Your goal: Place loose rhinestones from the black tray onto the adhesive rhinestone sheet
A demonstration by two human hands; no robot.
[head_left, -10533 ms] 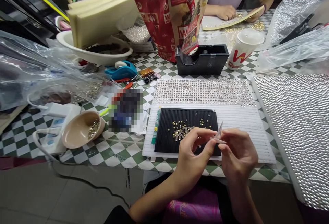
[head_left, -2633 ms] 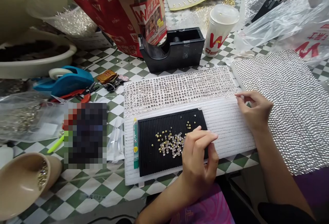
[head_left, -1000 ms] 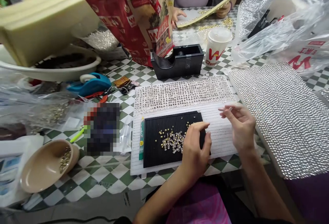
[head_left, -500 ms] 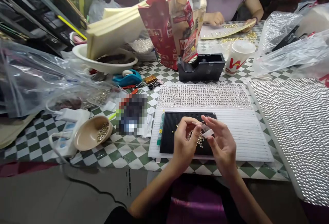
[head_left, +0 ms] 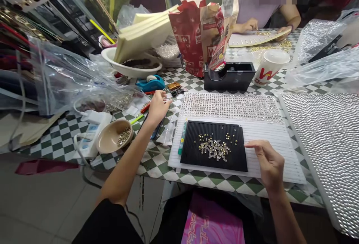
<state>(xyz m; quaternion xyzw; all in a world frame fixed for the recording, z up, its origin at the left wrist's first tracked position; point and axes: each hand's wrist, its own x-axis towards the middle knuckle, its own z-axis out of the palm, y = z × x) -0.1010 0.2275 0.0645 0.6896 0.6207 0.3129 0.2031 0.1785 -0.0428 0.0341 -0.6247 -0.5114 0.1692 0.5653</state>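
- Two bare hands are spread wide apart. The left hand (head_left: pixel 157 105) reaches out to the left, its fingers curled down over the clutter of a red-handled tool (head_left: pixel 145 108) and a yellow-green pen (head_left: pixel 136 119). Its grip cannot be told from behind.
- The right hand (head_left: pixel 267 163) rests palm down on the white ridged foam board (head_left: pixel 269 133), just beside the right edge of the black ribbed rectangular tray (head_left: pixel 193 154). The fingers are half bent, and whether they pinch anything cannot be told.
- The tray holds a loose pile of small gold and clear rhinestones (head_left: pixel 214 150) near its middle, with a few strays toward the far edge.
- The far part of the board carries dense rows of set stones (head_left: pixel 230 104).
- A round tan bowl (head_left: pixel 108 143), left of the left forearm, holds a small heap of gold studs (head_left: pixel 123 136).
- A white basin (head_left: pixel 131 70) farther back holds dark bits under leaning cream foam sheets (head_left: pixel 146 34).
- The board's near edge runs along the near edge of the green-and-white checked table (head_left: pixel 157 161). Bare ridged board lies open right of the tray, up to the silver studded sheet (head_left: pixel 322 139).
- Half a second ago both hands met over the tray, pinching a small pale piece. They have since parted and the pile is uncovered.
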